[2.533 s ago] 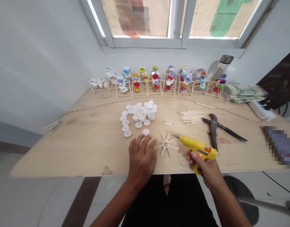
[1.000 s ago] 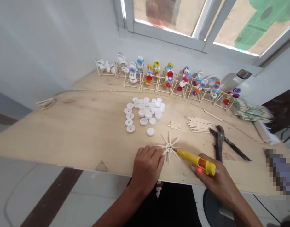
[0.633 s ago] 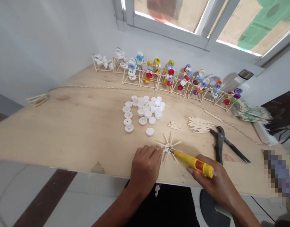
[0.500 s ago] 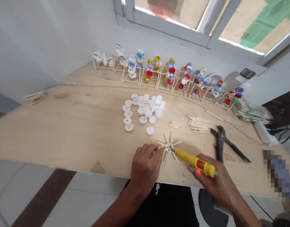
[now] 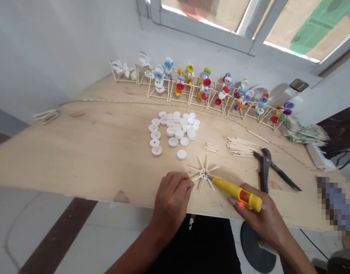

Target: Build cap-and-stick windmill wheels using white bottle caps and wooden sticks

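Right hand [image 5: 257,213] clenched on a yellow plastic glue gun [image 5: 236,193], tip at the hub of a wooden stick star [image 5: 203,174]; left hand [image 5: 172,198] curled against it, can't tell if gripping, near the plywood's [image 5: 78,152] front edge.

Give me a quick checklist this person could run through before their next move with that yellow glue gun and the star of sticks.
1. Yellow hot glue gun gripped in the right hand: ok.
2. Red light on the gun: ok, lit.
3. Nozzle at the middle of the wooden stick star: ok.
4. Left hand steadying the star: cannot tell, it is right beside the sticks, but contact is unclear.
5. Glue at the star's centre: cannot tell, too small to see.
6. Loose wooden sticks laid out on the board: ok.
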`<action>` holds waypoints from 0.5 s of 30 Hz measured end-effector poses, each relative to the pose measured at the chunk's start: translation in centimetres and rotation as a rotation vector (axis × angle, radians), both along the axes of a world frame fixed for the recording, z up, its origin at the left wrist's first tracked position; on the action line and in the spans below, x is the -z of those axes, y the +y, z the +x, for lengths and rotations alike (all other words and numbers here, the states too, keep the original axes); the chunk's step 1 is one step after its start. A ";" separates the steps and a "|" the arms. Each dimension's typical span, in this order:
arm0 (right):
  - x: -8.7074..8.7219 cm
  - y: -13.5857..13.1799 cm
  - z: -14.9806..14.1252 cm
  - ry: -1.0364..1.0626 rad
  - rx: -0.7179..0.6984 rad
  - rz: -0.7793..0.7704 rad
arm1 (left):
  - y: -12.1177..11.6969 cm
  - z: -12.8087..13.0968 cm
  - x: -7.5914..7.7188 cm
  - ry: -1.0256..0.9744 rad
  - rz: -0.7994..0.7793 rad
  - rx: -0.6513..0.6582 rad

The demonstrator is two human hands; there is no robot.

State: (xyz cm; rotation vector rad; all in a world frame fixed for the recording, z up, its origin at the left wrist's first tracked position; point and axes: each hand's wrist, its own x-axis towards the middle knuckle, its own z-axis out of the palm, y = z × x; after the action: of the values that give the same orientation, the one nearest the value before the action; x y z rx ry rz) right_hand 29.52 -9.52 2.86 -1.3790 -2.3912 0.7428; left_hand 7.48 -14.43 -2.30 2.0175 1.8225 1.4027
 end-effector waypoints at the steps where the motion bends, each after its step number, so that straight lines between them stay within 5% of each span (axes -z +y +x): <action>1: 0.0 -0.1 0.1 0.004 0.004 0.001 | -0.7 -0.4 -0.1 -0.020 -0.003 -0.003; 8: 0.2 -0.4 0.4 0.021 -0.001 -0.005 | -4.9 -3.1 0.1 0.018 -0.054 -0.087; 15: 0.1 -0.5 0.3 0.044 0.007 -0.023 | -0.7 -0.5 0.0 0.201 0.016 0.032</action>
State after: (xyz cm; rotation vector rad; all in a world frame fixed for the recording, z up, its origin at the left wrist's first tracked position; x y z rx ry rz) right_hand 29.86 -10.07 2.77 -1.3649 -2.3505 0.7927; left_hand 6.95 -15.15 -2.28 2.2584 1.8487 1.2511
